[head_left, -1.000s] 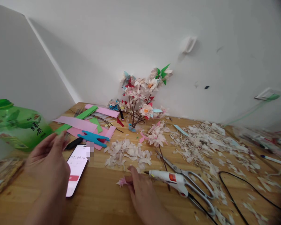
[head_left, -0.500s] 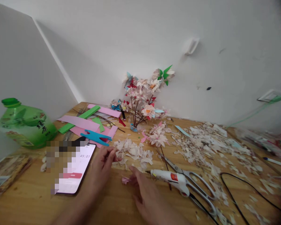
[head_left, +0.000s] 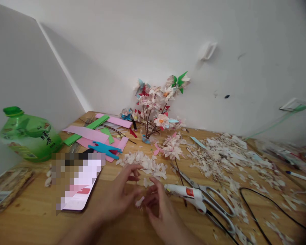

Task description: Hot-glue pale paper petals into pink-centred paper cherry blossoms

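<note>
A paper petal [head_left: 139, 201] seems pinched between left hand [head_left: 114, 199] and right hand [head_left: 160, 211].

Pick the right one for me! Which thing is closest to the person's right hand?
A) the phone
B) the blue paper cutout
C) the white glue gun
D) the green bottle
C. The white hot glue gun lies on the table just beyond the fingers of the right hand, nearer than the other three things.
</note>
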The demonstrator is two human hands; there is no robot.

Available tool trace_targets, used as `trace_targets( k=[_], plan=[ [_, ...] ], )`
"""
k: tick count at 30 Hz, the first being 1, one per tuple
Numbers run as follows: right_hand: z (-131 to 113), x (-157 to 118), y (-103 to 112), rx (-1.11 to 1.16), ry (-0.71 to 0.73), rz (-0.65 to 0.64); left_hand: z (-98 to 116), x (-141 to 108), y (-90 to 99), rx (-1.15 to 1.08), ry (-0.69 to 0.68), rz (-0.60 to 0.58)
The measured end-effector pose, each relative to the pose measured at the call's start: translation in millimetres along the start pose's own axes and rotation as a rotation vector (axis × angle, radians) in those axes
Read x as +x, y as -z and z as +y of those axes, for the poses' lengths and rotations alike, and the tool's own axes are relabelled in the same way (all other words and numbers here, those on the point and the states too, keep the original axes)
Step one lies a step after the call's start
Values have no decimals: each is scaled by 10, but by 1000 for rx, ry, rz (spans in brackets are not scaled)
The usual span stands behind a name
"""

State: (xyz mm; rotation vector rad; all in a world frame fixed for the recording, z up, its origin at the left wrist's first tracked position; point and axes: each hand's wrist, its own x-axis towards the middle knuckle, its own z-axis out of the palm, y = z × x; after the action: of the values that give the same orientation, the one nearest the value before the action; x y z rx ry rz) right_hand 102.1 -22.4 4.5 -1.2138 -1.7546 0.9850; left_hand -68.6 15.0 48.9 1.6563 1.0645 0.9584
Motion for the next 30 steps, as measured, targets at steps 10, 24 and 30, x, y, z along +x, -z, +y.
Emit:
trace_targets(
  k=[10, 24, 30],
  plan=[
    [-70, -231, 550, -316, -58, -94, -29, -76, -66, 335, -55, -250],
    [103, -193, 1411, -700, -193, -41, -181, 21, -91, 170, 100, -78],
    [211, -42, 1246, -562, -186, -15, -165, 48, -211, 219, 87, 37]
  ],
)
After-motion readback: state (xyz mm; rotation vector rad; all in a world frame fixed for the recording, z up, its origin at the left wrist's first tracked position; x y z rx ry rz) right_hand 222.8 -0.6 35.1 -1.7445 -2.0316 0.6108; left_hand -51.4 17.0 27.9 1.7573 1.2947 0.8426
